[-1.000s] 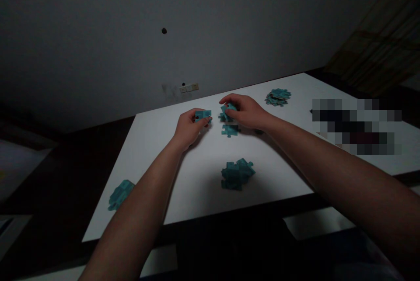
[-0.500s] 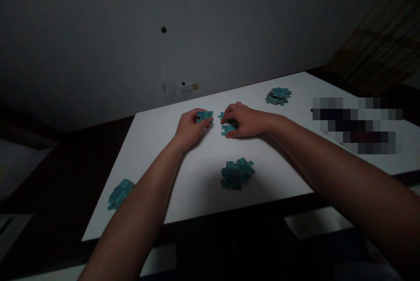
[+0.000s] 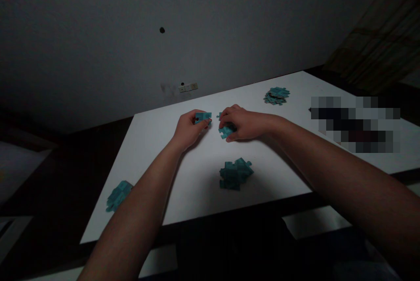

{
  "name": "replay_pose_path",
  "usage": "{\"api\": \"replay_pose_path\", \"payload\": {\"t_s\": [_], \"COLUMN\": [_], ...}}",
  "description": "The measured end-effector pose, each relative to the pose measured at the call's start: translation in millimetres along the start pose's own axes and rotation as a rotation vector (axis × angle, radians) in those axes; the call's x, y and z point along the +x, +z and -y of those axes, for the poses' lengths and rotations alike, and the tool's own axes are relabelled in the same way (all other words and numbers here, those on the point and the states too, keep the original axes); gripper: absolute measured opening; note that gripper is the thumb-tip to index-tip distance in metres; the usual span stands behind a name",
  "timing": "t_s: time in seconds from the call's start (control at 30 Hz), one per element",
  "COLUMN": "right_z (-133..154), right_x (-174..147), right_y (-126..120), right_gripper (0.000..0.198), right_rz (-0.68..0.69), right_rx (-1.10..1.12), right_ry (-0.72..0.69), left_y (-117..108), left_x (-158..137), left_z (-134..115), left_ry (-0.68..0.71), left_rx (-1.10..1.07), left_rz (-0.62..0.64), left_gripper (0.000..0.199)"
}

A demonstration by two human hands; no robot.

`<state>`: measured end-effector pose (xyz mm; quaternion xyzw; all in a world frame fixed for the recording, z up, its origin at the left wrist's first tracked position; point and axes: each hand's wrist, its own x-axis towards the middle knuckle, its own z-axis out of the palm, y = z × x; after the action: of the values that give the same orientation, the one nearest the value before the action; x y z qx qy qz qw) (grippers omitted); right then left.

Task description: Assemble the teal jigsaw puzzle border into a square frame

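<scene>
My left hand point(image 3: 189, 129) pinches a teal jigsaw puzzle piece point(image 3: 202, 117) between thumb and fingers, near the table's far side. To its right, my right hand point(image 3: 239, 123) curls over a second puzzle piece point(image 3: 225, 133), gripped between thumb and fingertips and slightly tilted. Just past the right fingertips, the edge of another teal piece point(image 3: 218, 116) peeks out; the rest of it is hidden by the hand. A small gap separates the two hands.
On the white table point(image 3: 193, 189) lie a near heap of teal pieces point(image 3: 235, 174), a left heap point(image 3: 118, 194) partly behind my left forearm, and a far right heap point(image 3: 276, 96). A blurred-out item point(image 3: 354, 124) is at the right. A wall stands behind.
The piece under my right hand has turned and tilted, and the right fingers have closed in on it. My left hand keeps its piece almost in place. The view shifted slightly.
</scene>
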<state>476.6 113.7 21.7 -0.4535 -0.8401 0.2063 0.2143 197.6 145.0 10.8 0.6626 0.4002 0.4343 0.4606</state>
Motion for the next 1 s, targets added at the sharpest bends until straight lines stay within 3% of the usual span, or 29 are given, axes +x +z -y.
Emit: {"api": "replay_pose_path", "payload": {"t_s": [0.13, 0.23, 0.43, 0.53, 0.73, 1.0], "right_z": [8.6, 9.0, 0.4, -0.4, 3.6, 12.8], "right_x": [-1.9, 2.7, 19.2, 24.9, 26.7, 19.7], "right_y": [-3.6, -6.2, 1.9, 9.5, 14.7, 8.9], "right_gripper": [0.042, 0.033, 0.048, 0.047, 0.041, 0.054], "right_rz": [0.039, -0.001, -0.435, -0.536, -0.503, -0.332], "right_rx": [0.073, 0.254, 0.614, 0.709, 0.789, 0.809], "right_ry": [0.019, 0.009, 0.071, 0.132, 0.237, 0.21], "left_y": [-0.2, -1.1, -2.5, -2.2, -1.1, -1.8], "left_x": [-0.5, -0.7, 0.4, 0.6, 1.9, 2.3], "left_z": [-0.2, -2.0, -7.3, -8.8, -7.2, -5.0], "left_ry": [0.004, 0.011, 0.019, 0.009, 0.0, 0.003], "left_rx": [0.017, 0.032, 0.011, -0.01, -0.023, -0.015], "left_rz": [-0.005, -0.026, -0.1, -0.133, -0.135, -0.118], "left_gripper": [0.033, 0.033, 0.033, 0.035, 0.034, 0.034]}}
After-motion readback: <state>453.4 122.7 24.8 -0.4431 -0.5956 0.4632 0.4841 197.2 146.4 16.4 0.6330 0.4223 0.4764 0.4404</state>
